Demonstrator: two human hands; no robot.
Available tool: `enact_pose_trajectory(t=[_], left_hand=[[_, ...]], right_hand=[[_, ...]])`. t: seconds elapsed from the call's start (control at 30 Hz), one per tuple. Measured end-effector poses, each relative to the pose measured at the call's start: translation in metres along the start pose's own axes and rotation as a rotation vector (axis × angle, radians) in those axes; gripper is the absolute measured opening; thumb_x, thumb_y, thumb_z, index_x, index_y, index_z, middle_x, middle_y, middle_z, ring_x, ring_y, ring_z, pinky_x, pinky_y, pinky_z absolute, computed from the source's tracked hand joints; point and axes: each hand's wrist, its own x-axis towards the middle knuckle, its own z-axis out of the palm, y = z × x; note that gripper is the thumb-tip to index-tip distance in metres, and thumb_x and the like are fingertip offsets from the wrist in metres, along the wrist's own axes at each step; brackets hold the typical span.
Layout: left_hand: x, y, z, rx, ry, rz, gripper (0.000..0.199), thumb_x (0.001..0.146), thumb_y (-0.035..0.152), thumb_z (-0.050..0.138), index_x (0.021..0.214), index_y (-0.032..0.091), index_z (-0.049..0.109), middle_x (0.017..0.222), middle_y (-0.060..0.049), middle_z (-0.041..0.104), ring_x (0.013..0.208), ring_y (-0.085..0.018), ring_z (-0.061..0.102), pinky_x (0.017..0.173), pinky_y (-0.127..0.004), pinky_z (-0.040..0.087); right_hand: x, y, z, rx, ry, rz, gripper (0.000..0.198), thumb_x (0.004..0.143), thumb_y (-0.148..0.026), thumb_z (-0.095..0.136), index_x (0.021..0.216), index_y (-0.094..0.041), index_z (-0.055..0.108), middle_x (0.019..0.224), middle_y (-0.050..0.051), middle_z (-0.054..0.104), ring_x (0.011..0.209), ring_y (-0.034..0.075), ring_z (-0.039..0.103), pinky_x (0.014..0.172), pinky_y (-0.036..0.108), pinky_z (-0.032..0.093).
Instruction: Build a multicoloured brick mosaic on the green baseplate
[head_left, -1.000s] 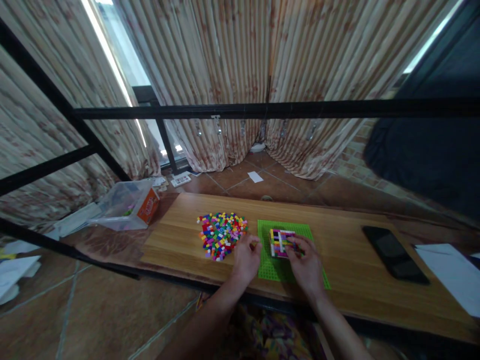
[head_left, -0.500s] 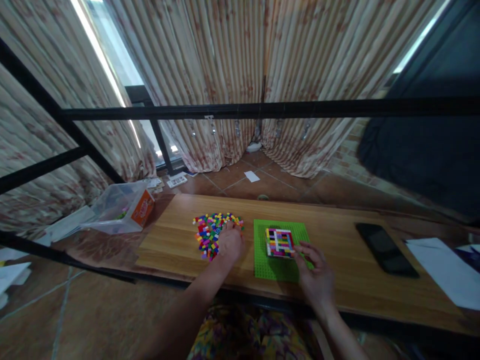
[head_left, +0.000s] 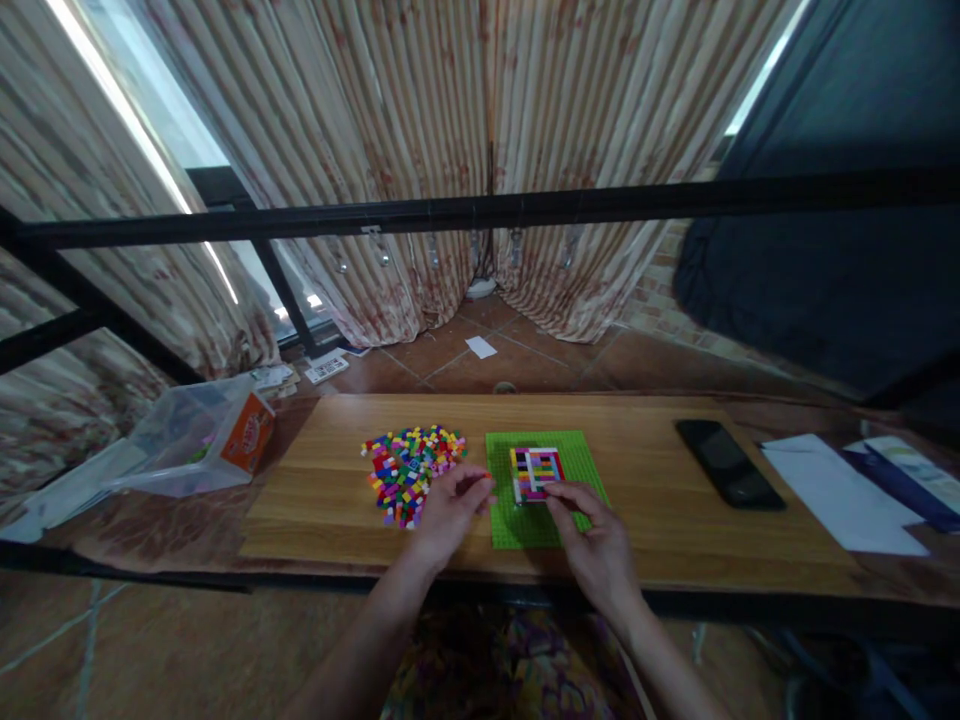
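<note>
A light-green studded baseplate [head_left: 536,535] lies on the wooden table, carrying a low, square build of colourful toy bricks [head_left: 536,472]. My right hand [head_left: 596,535] is at the build's near right corner, thumb and forefinger closed against its edge. Just left of the baseplate, my left hand [head_left: 452,508] pinches a small toy brick [head_left: 486,476] that looks red-orange; the fingertips partly hide it. Behind and left of that hand spreads a pile of loose toy bricks [head_left: 409,465] in many colours.
A black phone [head_left: 727,463] and white paper sheets [head_left: 840,495] lie to the right. At the left stands a clear plastic box [head_left: 180,440] with an orange label. A black metal bar [head_left: 450,212] crosses beyond the table [head_left: 315,500], before the curtains.
My left hand has come out of the brick pile and moved right towards the baseplate, a small brick in its fingertips. My right hand's fingers have drawn closer together. The view has shifted right.
</note>
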Motion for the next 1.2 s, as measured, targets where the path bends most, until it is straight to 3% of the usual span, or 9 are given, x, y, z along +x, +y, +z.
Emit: enact_pose_trajectory(t=[0.07, 0.13, 0.27, 0.4, 0.67, 0.97, 1.07, 1.2], left_hand=[[-0.011, 0.005, 0.005, -0.292, -0.087, -0.159, 0.025, 0.076, 0.035, 0.069, 0.089, 0.014, 0.065, 0.085, -0.006, 0.069, 0.07, -0.013, 0.064, 0.065, -0.025, 0.049], [-0.019, 0.009, 0.007, -0.432, -0.136, -0.244, 0.032, 0.071, 0.034, 0.076, 0.092, 0.012, 0.066, 0.085, -0.007, 0.07, 0.071, -0.013, 0.064, 0.067, -0.024, 0.049], [-0.027, 0.011, 0.007, -0.482, -0.2, -0.287, 0.035, 0.068, 0.032, 0.08, 0.093, 0.011, 0.07, 0.083, -0.007, 0.071, 0.072, -0.013, 0.064, 0.07, -0.024, 0.05], [-0.032, 0.004, 0.008, -0.485, -0.246, -0.304, 0.033, 0.068, 0.033, 0.079, 0.093, 0.011, 0.071, 0.086, -0.008, 0.071, 0.073, -0.013, 0.064, 0.071, -0.026, 0.05], [-0.036, -0.009, 0.016, -0.562, -0.215, -0.352, 0.031, 0.066, 0.031, 0.08, 0.089, 0.012, 0.07, 0.08, -0.005, 0.069, 0.07, -0.012, 0.064, 0.069, -0.025, 0.049], [-0.048, -0.017, 0.024, -0.77, -0.251, -0.506, 0.026, 0.068, 0.031, 0.079, 0.08, 0.012, 0.067, 0.067, 0.001, 0.058, 0.057, -0.005, 0.052, 0.057, -0.02, 0.043], [-0.054, -0.02, 0.027, -0.797, -0.249, -0.561, 0.027, 0.068, 0.031, 0.08, 0.079, 0.01, 0.067, 0.067, 0.002, 0.055, 0.056, -0.004, 0.049, 0.055, -0.018, 0.042], [-0.057, -0.025, 0.03, -0.799, -0.247, -0.593, 0.03, 0.065, 0.032, 0.082, 0.077, 0.01, 0.065, 0.065, 0.002, 0.053, 0.055, -0.004, 0.047, 0.054, -0.018, 0.039]], right_hand=[[0.001, -0.011, 0.005, -0.005, -0.122, -0.05, 0.022, 0.091, -0.035, 0.051, 0.103, -0.026, 0.068, 0.105, 0.006, 0.066, 0.1, 0.021, 0.061, 0.091, 0.04, 0.048], [0.003, -0.02, 0.009, -0.022, -0.217, -0.112, 0.025, 0.093, -0.033, 0.049, 0.109, -0.027, 0.067, 0.109, 0.006, 0.066, 0.104, 0.02, 0.06, 0.093, 0.039, 0.048], [0.004, -0.028, 0.013, -0.034, -0.286, -0.187, 0.026, 0.094, -0.031, 0.047, 0.112, -0.029, 0.067, 0.106, 0.006, 0.066, 0.102, 0.019, 0.06, 0.089, 0.035, 0.05], [-0.002, -0.024, 0.014, -0.018, -0.318, -0.158, 0.025, 0.094, -0.03, 0.049, 0.109, -0.03, 0.069, 0.102, 0.005, 0.066, 0.098, 0.018, 0.061, 0.086, 0.033, 0.05], [-0.014, -0.014, 0.01, 0.04, -0.261, -0.037, 0.015, 0.089, -0.031, 0.057, 0.095, -0.027, 0.07, 0.096, 0.003, 0.066, 0.091, 0.018, 0.061, 0.081, 0.031, 0.049], [-0.03, -0.005, 0.021, 0.308, -0.151, 0.134, 0.012, 0.083, -0.035, 0.066, 0.09, -0.029, 0.074, 0.107, 0.005, 0.062, 0.103, 0.02, 0.06, 0.086, 0.034, 0.05], [-0.037, -0.003, 0.017, 0.214, -0.182, 0.112, 0.015, 0.086, -0.035, 0.062, 0.094, -0.029, 0.073, 0.11, 0.005, 0.061, 0.103, 0.02, 0.06, 0.087, 0.035, 0.051], [-0.039, -0.005, 0.006, -0.032, -0.218, -0.017, 0.017, 0.088, -0.032, 0.058, 0.098, -0.031, 0.072, 0.112, 0.005, 0.061, 0.107, 0.021, 0.058, 0.091, 0.037, 0.049]])
